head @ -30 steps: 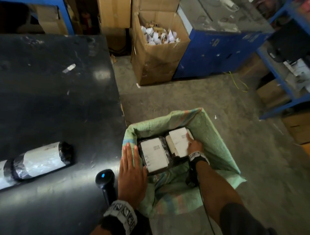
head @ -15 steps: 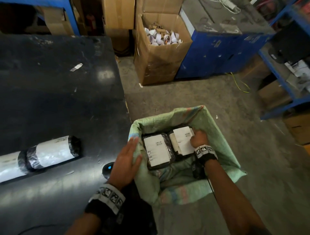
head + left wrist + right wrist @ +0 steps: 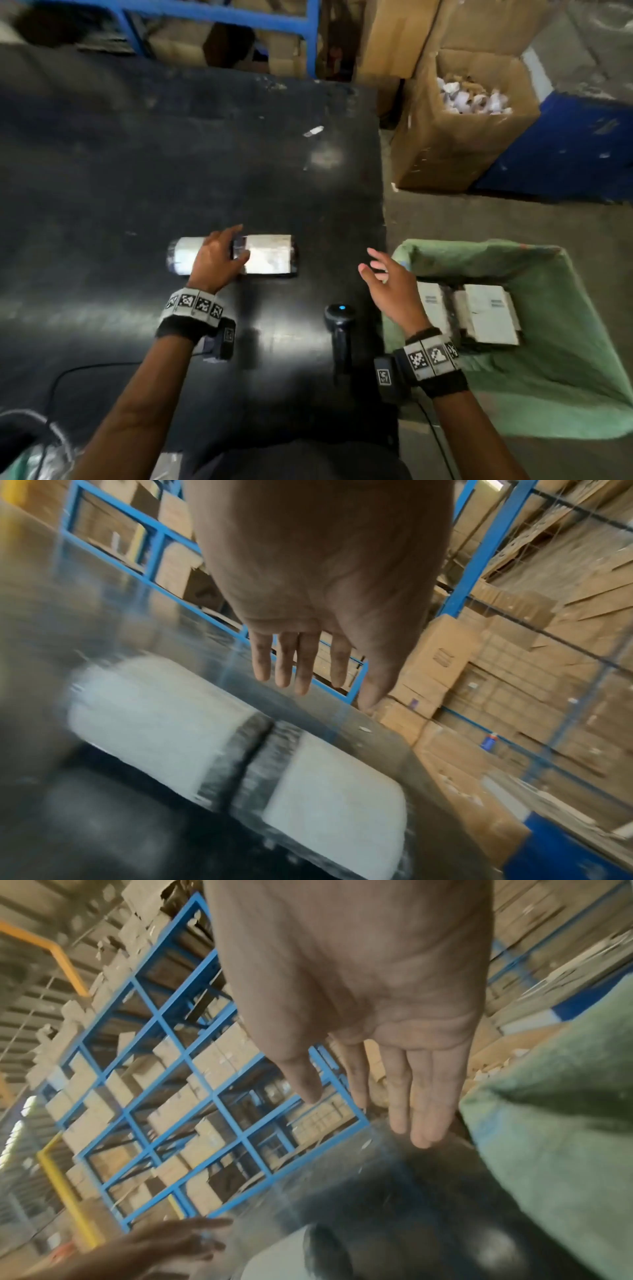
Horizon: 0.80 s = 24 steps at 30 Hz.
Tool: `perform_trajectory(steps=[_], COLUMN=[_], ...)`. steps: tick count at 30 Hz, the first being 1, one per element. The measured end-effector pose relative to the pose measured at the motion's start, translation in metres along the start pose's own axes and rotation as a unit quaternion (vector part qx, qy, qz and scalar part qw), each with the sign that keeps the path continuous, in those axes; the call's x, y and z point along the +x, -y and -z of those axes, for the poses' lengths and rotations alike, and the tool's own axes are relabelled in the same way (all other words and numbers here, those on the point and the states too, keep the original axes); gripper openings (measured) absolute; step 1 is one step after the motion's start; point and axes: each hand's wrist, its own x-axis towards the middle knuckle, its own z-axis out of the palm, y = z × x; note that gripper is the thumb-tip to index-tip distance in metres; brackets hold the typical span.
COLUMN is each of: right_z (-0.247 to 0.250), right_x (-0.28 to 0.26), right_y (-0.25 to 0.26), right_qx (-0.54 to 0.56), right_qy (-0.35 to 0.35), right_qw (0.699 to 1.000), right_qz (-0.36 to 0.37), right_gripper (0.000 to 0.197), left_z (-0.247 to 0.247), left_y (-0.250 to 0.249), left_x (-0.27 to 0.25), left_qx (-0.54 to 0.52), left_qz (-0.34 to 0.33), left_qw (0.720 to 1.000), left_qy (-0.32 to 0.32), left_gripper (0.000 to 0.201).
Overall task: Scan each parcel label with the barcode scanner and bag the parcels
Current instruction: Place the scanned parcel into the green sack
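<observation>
Two black-wrapped parcels with white labels lie end to end mid-table, the left parcel (image 3: 180, 255) (image 3: 150, 718) and the right parcel (image 3: 270, 254) (image 3: 335, 813). My left hand (image 3: 227, 248) (image 3: 308, 669) hovers over their seam with fingers straight and holds nothing. The black barcode scanner (image 3: 340, 329), its blue light on, lies near the table's right edge. My right hand (image 3: 380, 270) (image 3: 394, 1112) is open and empty, in the air between scanner and bag. The green woven bag (image 3: 565, 383) (image 3: 565, 1150) stands open on the floor to the right with two labelled parcels (image 3: 486, 317) inside.
A cardboard box of paper scraps (image 3: 455, 144) and a blue cabinet (image 3: 575, 150) stand on the floor behind the bag. Blue racking (image 3: 222, 15) with cartons runs along the table's far side. A black cable (image 3: 85, 370) lies on the black table (image 3: 137, 154) near my left arm.
My right hand has come up out of the bag and left the parcel there. My left hand has let go of the bag rim and moved left, over the two parcels on the table.
</observation>
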Motion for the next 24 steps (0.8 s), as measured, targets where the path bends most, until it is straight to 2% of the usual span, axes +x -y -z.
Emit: perform_trajectory(steps=[3,7,10,13,16,18,21,24], right_z=[-0.042,-0.07,-0.08,-0.088,-0.103,-0.112,-0.115,-0.114], right_x=[-0.016,-0.035,-0.047,-0.057,-0.059,-0.058,-0.056,-0.056], right_y=[-0.01,-0.035,-0.049,-0.047,-0.051,-0.061,-0.066,-0.059], right_qx=[-0.084,-0.169,-0.157,-0.071,0.056,0.137,0.172,0.179], right_qy=[0.025,0.001,0.002,0.007,0.017,0.02,0.031,0.024], right_qw=[0.995,0.983,0.984,0.99,0.988,0.976,0.963,0.965], right_qz=[-0.041,-0.066,-0.084,-0.118,-0.142,-0.167,-0.203,-0.192], right_gripper=[0.062,0.076,0.08,0.07,0.056,0.048,0.043,0.044], left_z=[0.029,0.053,0.059,0.06,0.057,0.055,0.054,0.061], left_y=[0.045,0.099,0.125,0.136,0.142,0.143,0.146,0.153], left_x=[0.0,0.007,0.017,0.03,0.042,0.046,0.042,0.026], left_qx=[0.058,0.123,0.142,0.152,0.149,0.135,0.102,0.055], left_qz=[0.033,0.067,0.074,0.06,0.049,0.017,-0.01,0.015], left_qw=[0.998,0.989,0.984,0.981,0.981,0.983,0.989,0.997], left_qy=[0.007,0.048,0.079,0.101,0.116,0.123,0.11,0.052], left_gripper=[0.075,0.104,0.121,0.129,0.128,0.117,0.093,0.089])
